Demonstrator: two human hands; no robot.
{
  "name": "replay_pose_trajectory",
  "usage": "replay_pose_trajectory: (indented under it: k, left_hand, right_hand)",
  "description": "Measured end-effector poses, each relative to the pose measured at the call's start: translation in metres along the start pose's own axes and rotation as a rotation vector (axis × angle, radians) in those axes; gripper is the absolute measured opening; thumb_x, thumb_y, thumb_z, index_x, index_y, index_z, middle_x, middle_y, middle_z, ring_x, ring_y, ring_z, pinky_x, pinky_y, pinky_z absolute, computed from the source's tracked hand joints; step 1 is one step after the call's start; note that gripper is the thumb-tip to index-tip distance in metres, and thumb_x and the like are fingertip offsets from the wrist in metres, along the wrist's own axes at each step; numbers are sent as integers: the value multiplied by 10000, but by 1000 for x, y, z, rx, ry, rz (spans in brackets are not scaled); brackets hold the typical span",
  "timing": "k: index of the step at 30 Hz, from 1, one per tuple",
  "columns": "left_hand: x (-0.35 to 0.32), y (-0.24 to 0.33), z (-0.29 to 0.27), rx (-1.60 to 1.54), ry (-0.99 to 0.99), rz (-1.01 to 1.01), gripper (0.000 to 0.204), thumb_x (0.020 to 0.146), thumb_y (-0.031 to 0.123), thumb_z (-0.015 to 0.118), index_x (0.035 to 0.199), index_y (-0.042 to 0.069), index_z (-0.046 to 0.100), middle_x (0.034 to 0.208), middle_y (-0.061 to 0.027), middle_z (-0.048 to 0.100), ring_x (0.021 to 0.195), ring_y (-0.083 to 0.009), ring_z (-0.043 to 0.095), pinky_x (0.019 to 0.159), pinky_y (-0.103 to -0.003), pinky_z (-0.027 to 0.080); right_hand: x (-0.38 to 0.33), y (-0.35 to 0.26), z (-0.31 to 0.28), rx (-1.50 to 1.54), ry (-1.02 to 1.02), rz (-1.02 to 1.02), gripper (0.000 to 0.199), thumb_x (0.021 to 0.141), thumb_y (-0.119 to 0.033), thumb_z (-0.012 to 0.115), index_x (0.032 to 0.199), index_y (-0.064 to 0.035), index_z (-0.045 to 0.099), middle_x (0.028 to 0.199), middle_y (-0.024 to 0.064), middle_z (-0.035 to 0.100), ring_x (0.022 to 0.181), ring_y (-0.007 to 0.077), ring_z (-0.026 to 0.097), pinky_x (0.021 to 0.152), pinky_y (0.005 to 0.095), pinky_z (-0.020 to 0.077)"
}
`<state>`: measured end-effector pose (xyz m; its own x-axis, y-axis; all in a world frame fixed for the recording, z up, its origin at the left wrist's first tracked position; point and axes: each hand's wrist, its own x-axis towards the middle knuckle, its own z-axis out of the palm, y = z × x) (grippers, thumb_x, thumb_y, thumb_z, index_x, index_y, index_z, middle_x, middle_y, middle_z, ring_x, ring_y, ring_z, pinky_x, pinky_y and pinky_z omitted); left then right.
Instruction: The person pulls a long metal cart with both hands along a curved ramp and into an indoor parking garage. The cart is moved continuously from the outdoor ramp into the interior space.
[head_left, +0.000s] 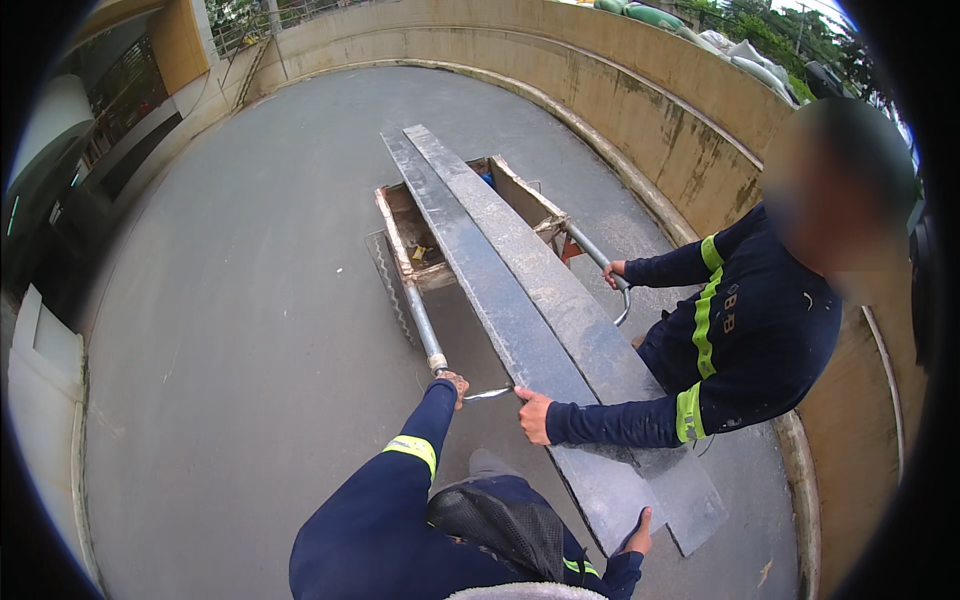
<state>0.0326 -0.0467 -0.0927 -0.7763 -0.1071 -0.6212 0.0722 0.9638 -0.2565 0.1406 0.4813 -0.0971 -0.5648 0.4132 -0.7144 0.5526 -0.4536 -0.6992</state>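
My left hand [455, 388] is closed around the end of the left tube handle [420, 318] of a handcart [397, 232]. Two long grey boards lie lengthwise over the cart's box: a left board [512, 325] and a right board [540, 280], side by side. My right hand [637, 533] grips the near end of the left board, thumb on top and fingers mostly hidden below. A co-worker's hand [535, 415] presses on the left board's edge, between my two hands. The co-worker's other hand [612, 273] holds the cart's right handle [588, 245].
The co-worker [740, 320] stands close on the right in a dark jacket with yellow-green bands. A curved concrete wall [640, 120] bounds the grey paved floor [230, 300] at the far side and right. A low white wall [45, 400] stands at the left.
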Motion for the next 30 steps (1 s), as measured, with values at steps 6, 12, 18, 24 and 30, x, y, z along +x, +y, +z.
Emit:
replay_pose_trajectory:
  k: [6,12,18,24,30]
  left_hand:
    - [-64,-15,-61,-21,8,40,350,527,262,677,828,88,633,863,-88,633,855,-251,602,720,-356,479]
    - [-84,-26,-56,-9,95,37,327,531,263,673,808,94,630,836,-93,628,846,-265,600,721,-355,478]
    - [-48,-21,10,-56,166,66,295,539,258,654,792,114,605,849,-82,608,838,-256,592,750,-342,469]
    - [-19,-6,50,-88,106,-15,325,555,240,650,849,109,601,908,-79,606,878,-241,590,746,-343,472]
    - [-30,-20,41,-66,130,-42,308,546,255,666,833,150,621,924,-46,617,916,-221,582,759,-332,468]
  right_hand:
    - [-84,-52,-9,-54,40,47,727,633,-491,706,962,135,537,918,135,583,757,212,558,725,314,445]
    - [-103,-29,-11,-76,113,12,739,638,-517,689,898,159,544,884,154,591,726,225,562,696,333,458]
    - [-81,3,-14,-104,38,-93,752,642,-538,676,866,169,548,837,149,581,716,205,546,691,324,447]
    - [-30,41,-7,-240,56,-188,728,652,-520,679,870,164,554,845,141,584,732,193,548,717,305,436]
    - [-24,35,9,-139,-44,-121,719,665,-493,685,929,160,540,879,147,583,737,191,549,727,306,436]
